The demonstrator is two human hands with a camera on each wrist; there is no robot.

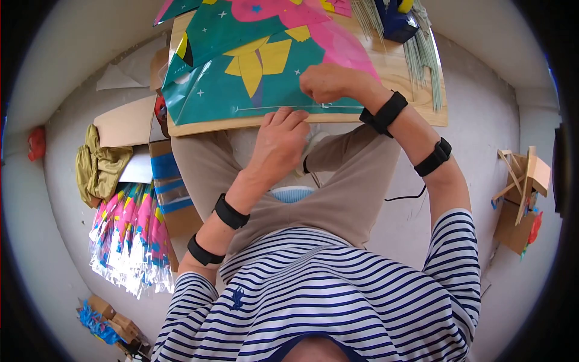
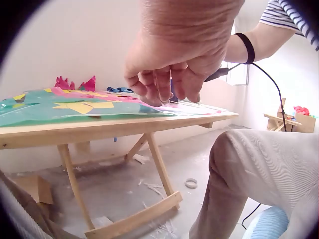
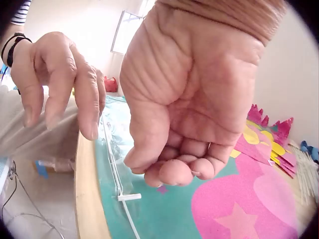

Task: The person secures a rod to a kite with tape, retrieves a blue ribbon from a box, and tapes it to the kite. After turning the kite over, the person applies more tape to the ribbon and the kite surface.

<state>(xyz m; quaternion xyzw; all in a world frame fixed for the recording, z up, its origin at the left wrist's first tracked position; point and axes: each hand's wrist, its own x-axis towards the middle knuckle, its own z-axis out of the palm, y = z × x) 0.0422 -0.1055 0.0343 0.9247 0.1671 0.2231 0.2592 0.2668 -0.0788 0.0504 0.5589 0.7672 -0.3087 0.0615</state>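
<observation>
A green plastic sheet (image 1: pixel 211 99) with pink and yellow shapes covers much of the wooden table. Along its near edge lies a thin white rod (image 3: pixel 130 219), with a small white T-shaped piece (image 3: pixel 129 197) on it. My left hand (image 1: pixel 278 145) is at the table's near edge, its fingertips close to the rod. Loosely bent fingers of that hand point down in the left wrist view, nothing visible among them. Over the sheet, to the right, hovers my right hand (image 1: pixel 329 83). Its fingers curl in toward the thumb in the right wrist view, with nothing seen in the grasp.
Bundles of thin pale sticks (image 1: pixel 425 72) lie at the table's right side by a dark blue object (image 1: pixel 398 24). Left of the table, a pile of coloured sheets (image 1: pixel 129 229) hangs near a cardboard box (image 1: pixel 181 220). A tape roll (image 2: pixel 191 183) is on the floor.
</observation>
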